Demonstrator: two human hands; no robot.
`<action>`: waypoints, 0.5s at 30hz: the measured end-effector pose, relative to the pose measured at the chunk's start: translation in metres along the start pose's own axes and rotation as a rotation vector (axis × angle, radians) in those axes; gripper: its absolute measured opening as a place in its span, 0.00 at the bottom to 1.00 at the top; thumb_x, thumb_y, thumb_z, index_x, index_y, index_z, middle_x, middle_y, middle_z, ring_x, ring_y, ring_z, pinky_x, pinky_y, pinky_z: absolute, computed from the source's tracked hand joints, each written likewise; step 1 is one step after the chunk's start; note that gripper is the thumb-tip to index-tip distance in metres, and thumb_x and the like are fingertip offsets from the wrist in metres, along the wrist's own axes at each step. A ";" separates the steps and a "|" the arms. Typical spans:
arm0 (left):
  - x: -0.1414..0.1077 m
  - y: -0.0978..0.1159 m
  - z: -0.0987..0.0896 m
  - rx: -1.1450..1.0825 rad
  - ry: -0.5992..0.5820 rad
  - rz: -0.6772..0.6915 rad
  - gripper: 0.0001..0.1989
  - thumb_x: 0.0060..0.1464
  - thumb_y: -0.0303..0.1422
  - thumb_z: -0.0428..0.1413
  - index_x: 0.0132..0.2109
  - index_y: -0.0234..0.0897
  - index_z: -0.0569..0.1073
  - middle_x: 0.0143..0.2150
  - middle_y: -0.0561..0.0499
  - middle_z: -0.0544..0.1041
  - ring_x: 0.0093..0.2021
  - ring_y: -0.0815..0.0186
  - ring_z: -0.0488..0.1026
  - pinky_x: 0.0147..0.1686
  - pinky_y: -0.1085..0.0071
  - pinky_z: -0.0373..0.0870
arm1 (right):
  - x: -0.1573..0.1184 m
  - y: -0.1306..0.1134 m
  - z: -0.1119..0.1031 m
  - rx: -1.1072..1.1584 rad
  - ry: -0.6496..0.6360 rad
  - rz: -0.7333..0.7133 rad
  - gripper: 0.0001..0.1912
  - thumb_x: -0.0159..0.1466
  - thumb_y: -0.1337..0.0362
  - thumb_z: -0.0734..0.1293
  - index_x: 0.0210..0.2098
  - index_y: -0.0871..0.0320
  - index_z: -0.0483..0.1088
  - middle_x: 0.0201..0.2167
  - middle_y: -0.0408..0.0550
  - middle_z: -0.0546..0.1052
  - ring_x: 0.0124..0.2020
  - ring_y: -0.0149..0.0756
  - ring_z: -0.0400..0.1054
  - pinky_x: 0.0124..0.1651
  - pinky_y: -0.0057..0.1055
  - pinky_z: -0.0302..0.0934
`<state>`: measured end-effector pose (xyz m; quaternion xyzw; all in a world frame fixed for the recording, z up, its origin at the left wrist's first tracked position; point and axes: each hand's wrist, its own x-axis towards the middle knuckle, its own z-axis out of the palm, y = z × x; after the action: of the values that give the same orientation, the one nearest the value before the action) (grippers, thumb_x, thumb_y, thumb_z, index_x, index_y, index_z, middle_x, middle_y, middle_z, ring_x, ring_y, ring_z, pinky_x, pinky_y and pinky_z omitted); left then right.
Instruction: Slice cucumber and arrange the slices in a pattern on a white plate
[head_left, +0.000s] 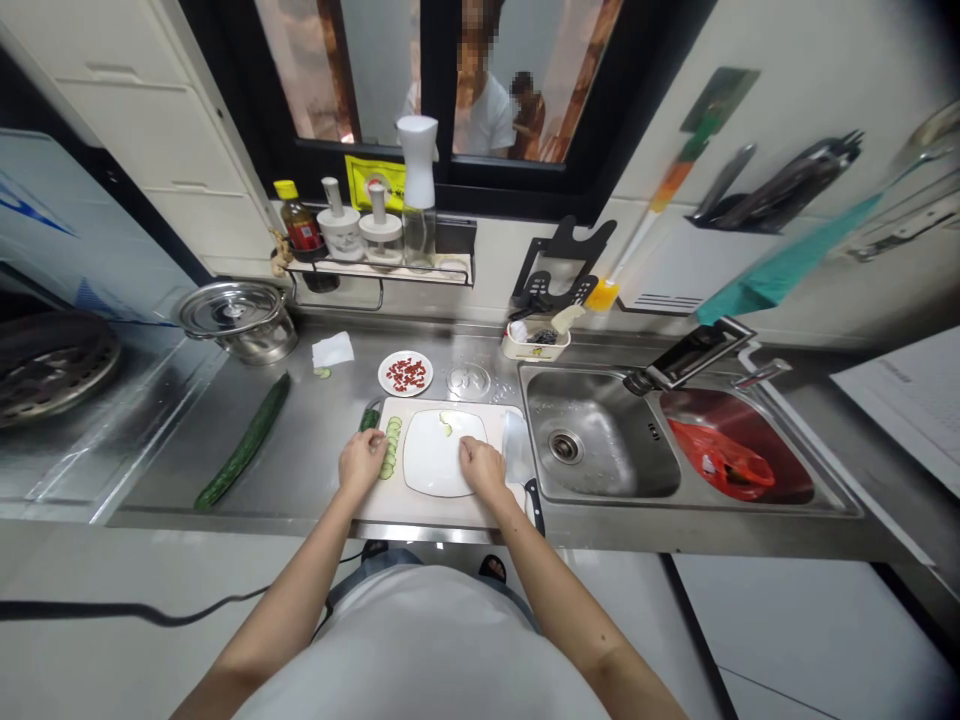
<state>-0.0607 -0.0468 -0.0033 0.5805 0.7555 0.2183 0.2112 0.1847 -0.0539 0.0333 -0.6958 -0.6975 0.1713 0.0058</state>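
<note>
A white square plate (pixel 433 462) rests on the cutting board (pixel 450 512), with a small pale green slice (pixel 446 427) near its top. My left hand (pixel 363 462) is closed beside a row of cucumber slices (pixel 391 448) at the board's left; its fingertips are too small to show what they hold, if anything. Just above it lies a dark green cucumber piece (pixel 370 418). My right hand (pixel 481 466) is closed at the plate's right edge, its fingertips over the plate; what it may hold cannot be made out. A knife (pixel 535 505) lies at the board's right side.
A whole cucumber (pixel 244 445) lies at left, below a lidded steel pot (pixel 259 325). Behind the board stands a plate of red pieces (pixel 406 374). At right are the sink (pixel 600 435) and a red bag (pixel 724 462). A condiment shelf (pixel 382 268) hangs above.
</note>
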 end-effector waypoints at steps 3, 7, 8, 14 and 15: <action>-0.016 -0.016 -0.010 0.090 -0.079 -0.057 0.14 0.55 0.40 0.51 0.45 0.40 0.74 0.39 0.48 0.77 0.40 0.61 0.73 0.37 0.70 0.63 | 0.000 -0.003 -0.001 0.004 -0.010 -0.019 0.18 0.69 0.61 0.52 0.50 0.53 0.69 0.42 0.48 0.77 0.41 0.34 0.69 0.39 0.26 0.54; -0.033 -0.015 -0.015 0.203 -0.151 -0.088 0.18 0.52 0.46 0.54 0.46 0.41 0.72 0.38 0.48 0.77 0.39 0.59 0.73 0.37 0.68 0.63 | 0.006 -0.008 -0.003 -0.014 -0.045 -0.069 0.19 0.68 0.61 0.53 0.54 0.54 0.66 0.46 0.51 0.75 0.44 0.36 0.69 0.41 0.27 0.55; -0.036 -0.012 -0.015 0.222 -0.155 -0.082 0.19 0.51 0.47 0.54 0.46 0.41 0.72 0.38 0.47 0.77 0.40 0.58 0.73 0.38 0.67 0.62 | 0.006 -0.009 -0.003 -0.012 -0.048 -0.074 0.19 0.68 0.61 0.53 0.55 0.54 0.66 0.47 0.51 0.75 0.44 0.36 0.69 0.42 0.27 0.56; -0.046 0.001 -0.009 0.235 -0.127 -0.071 0.15 0.51 0.42 0.55 0.43 0.39 0.72 0.42 0.45 0.76 0.43 0.59 0.71 0.39 0.68 0.61 | 0.005 -0.012 0.002 0.025 -0.020 -0.081 0.20 0.68 0.61 0.52 0.55 0.55 0.66 0.47 0.51 0.75 0.45 0.36 0.69 0.44 0.27 0.56; -0.047 0.002 -0.007 0.222 -0.124 -0.076 0.14 0.51 0.41 0.55 0.42 0.39 0.72 0.42 0.46 0.76 0.42 0.59 0.71 0.38 0.69 0.61 | 0.004 -0.012 0.003 0.031 -0.012 -0.083 0.20 0.68 0.62 0.52 0.55 0.55 0.66 0.47 0.51 0.75 0.46 0.36 0.69 0.44 0.26 0.56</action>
<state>-0.0526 -0.0928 0.0067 0.5834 0.7821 0.0891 0.2001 0.1723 -0.0503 0.0325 -0.6650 -0.7231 0.1859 0.0193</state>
